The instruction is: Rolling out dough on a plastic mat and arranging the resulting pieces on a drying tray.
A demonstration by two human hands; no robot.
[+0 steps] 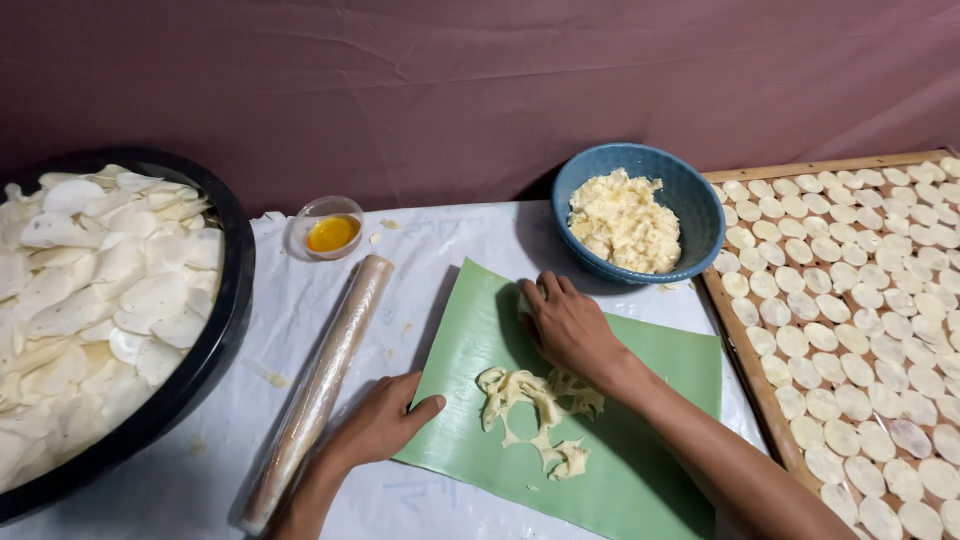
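My left hand (383, 423) rests flat on the near left edge of a green sheet (640, 450), thumb on top, holding nothing. Palm down, my right hand (567, 322) presses on the sheet's far part, fingers curled over something small that I cannot make out. Between the hands lies a pale scrap of rolled dough (537, 412) with round holes cut out of it. A rolling pin wrapped in clear film (318, 385) lies just left of my left hand.
A blue bowl (700, 205) of pale dough stands behind the sheet. A wooden tray (745, 352) at right holds several rows of thin dough discs. At left, a big black tub (222, 330) of white slices. A small clear dish (331, 232) of yellow liquid sits at the back.
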